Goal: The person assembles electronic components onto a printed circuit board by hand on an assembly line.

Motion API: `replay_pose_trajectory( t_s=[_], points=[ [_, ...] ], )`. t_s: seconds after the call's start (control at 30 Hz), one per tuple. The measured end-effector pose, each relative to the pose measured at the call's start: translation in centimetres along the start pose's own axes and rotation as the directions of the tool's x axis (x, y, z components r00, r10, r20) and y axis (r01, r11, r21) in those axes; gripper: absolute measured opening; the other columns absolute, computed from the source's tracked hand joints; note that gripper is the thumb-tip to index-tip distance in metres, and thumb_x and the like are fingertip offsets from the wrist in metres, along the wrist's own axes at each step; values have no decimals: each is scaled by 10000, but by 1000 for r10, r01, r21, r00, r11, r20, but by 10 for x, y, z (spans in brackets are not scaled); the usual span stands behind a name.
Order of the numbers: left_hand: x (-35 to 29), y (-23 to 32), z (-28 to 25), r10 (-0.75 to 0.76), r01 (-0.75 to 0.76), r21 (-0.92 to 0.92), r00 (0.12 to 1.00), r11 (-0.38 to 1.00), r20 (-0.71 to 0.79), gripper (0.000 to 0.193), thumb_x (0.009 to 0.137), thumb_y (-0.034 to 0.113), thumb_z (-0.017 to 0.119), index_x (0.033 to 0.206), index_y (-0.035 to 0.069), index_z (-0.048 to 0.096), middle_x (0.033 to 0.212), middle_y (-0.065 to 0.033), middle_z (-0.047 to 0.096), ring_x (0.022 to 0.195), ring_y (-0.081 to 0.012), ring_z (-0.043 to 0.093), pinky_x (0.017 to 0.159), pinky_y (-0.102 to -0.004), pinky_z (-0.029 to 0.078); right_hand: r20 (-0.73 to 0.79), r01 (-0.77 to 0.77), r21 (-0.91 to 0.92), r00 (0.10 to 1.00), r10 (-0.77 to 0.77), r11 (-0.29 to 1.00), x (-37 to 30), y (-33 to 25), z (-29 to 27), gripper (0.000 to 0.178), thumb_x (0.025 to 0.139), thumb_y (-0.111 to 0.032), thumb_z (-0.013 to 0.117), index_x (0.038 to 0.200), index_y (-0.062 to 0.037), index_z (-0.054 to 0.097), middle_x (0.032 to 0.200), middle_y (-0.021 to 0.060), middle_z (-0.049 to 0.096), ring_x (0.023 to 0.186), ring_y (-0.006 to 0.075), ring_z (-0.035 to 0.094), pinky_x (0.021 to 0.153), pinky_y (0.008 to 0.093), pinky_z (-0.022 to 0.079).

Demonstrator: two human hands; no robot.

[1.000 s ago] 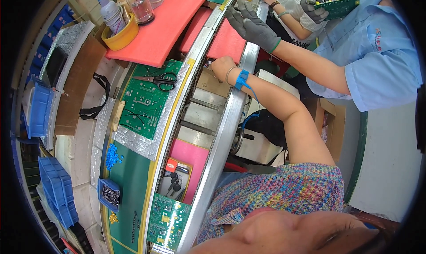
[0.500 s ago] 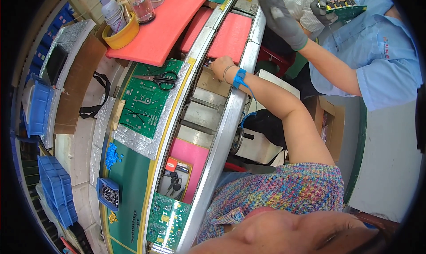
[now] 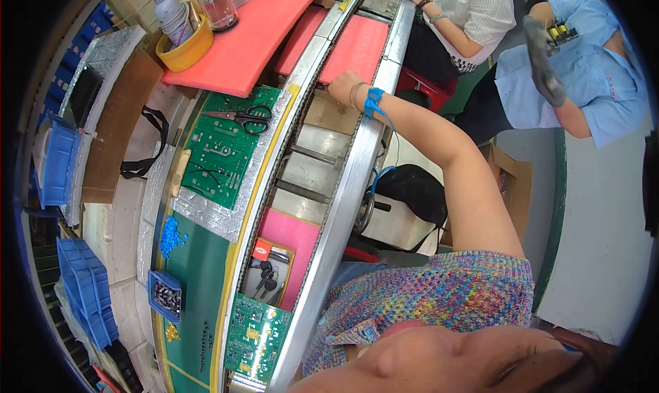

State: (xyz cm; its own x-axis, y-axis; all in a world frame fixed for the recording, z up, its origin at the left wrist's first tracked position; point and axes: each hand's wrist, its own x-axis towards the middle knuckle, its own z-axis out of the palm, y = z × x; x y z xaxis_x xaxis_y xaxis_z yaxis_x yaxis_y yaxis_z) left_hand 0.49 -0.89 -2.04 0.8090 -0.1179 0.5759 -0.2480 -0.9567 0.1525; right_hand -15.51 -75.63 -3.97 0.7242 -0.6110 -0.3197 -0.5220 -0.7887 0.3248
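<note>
My right hand (image 3: pixel 345 89) reaches across the conveyor with its fingers curled. A blue wrist strap (image 3: pixel 373 102) with a coiled cord is round that wrist. The hand is at the edge of a brown cardboard piece (image 3: pixel 333 113), next to a pink foam sheet (image 3: pixel 357 48). Its fingertips are hidden, so whatever they grip cannot be made out. My left hand does not show. On the bench beyond the rail, black-handled scissors (image 3: pixel 252 119) lie on a large green circuit board (image 3: pixel 218 149). Another green circuit board (image 3: pixel 257 338) rests on the near conveyor section.
A small box (image 3: pixel 276 273) holds keys and a pen. Blue parts (image 3: pixel 171 237) lie beside a blue bin (image 3: pixel 165 295) of small metal parts. Bottles stand in a yellow tape ring (image 3: pixel 185 50). Two co-workers are at the right; one wears a grey glove (image 3: pixel 542 56) near a component-laden board.
The gloved co-worker has moved back to the right, away from the conveyor, uncovering another co-worker's hand at the rail. My right hand has shifted slightly, its fingers still curled.
</note>
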Motion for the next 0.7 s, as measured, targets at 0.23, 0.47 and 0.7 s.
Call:
replay_pose_trajectory(
  t_s=[0.23,0.47,0.7],
  points=[
    [-1,3,-1,30,-30,-17,999,999,-11,249,881,182,535,1012,-28,562,1014,-193,553,954,-348,524,876,-446,411,-318,-351,516,768,556,781,-47,34,-25,256,817,-371,543,908,-152,641,759,105,655,714,293,645,608,405,508],
    [0,0,3,94,-99,-62,993,993,-68,288,890,226,526,1030,-24,551,1025,-192,544,964,-362,514,885,-474,397,348,79,909,398,849,-410,-80,100,123,258,865,-198,523,1104,-102,495,953,125,625,787,234,637,662,390,522],
    [69,-2,24,506,-673,-280,715,684,-482,290,887,241,542,1043,-3,540,1022,-179,542,980,-345,509,917,-485,380,196,289,568,862,467,-771,-59,40,158,288,899,-212,534,1150,-71,522,1056,50,609,921,159,609,765,307,512]
  ],
)
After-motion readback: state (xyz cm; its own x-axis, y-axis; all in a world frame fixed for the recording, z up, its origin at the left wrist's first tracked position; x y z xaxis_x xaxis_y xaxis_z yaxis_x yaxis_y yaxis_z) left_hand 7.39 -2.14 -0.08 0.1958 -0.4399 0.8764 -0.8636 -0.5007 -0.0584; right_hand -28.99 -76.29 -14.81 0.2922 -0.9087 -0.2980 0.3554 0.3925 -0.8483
